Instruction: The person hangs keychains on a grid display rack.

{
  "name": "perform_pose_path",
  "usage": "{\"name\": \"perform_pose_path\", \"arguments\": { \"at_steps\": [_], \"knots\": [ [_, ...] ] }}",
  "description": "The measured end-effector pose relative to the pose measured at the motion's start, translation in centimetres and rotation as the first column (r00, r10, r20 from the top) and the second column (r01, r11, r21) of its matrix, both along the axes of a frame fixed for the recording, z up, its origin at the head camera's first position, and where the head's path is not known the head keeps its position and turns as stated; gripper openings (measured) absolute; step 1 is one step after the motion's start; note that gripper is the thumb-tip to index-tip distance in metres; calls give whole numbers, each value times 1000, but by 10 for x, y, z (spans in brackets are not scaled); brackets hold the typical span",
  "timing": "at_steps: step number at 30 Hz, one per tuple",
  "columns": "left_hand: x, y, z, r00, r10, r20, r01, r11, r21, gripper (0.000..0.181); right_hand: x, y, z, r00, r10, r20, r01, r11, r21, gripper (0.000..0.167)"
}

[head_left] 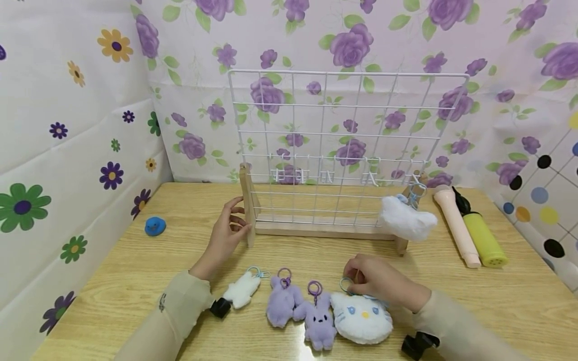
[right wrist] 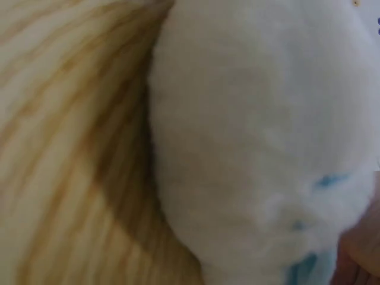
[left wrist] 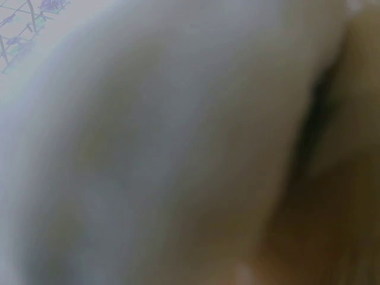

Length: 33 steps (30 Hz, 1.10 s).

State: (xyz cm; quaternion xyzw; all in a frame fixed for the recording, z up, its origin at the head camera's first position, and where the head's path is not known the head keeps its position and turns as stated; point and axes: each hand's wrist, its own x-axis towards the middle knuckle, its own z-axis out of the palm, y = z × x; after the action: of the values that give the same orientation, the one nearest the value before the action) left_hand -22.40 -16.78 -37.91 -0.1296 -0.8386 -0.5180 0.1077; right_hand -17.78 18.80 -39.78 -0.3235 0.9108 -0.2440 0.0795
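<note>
My left hand (head_left: 226,233) holds the left wooden upright of the grid rack (head_left: 247,205), thumb in front. With my right hand (head_left: 372,278) I pinch the light-blue ring at the top of a white cat-face plush keychain (head_left: 363,321), which lies on the table; its white fur (right wrist: 255,130) fills much of the right wrist view. To its left lie two purple plush keychains, a rabbit (head_left: 319,323) and another beside it (head_left: 282,303), then a small white plush keychain (head_left: 243,291). A blurred pale shape (left wrist: 148,142) covers most of the left wrist view.
Another white plush keychain (head_left: 406,218) hangs at the rack's right end. Several white hooks (head_left: 327,175) sit on the wire grid. A pink tube-like object (head_left: 457,225) and a yellow cylinder (head_left: 485,240) lie at the right; a small blue object (head_left: 155,226) sits at the left.
</note>
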Motion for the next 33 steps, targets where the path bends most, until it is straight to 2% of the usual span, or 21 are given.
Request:
{"name": "perform_pose_path", "arguments": {
  "at_steps": [11,28,31,33],
  "knots": [
    [-1,2,2,1000,1,6,-1,1000,-5,64,2,-6,-3,998,-11,-58,14,999,37,17],
    [1,1,2,1000,6,-9,-7,1000,-7,64,2,-9,-5,999,-16,-39,18,999,46,17],
    [-1,0,-2,1000,9,-1,-9,1000,-8,64,1,-9,-5,999,-17,-38,19,999,50,17],
    [-6,-2,-8,1000,10,3,-10,1000,-5,65,1,-9,-6,999,-15,-44,18,998,53,16]
  ]
}}
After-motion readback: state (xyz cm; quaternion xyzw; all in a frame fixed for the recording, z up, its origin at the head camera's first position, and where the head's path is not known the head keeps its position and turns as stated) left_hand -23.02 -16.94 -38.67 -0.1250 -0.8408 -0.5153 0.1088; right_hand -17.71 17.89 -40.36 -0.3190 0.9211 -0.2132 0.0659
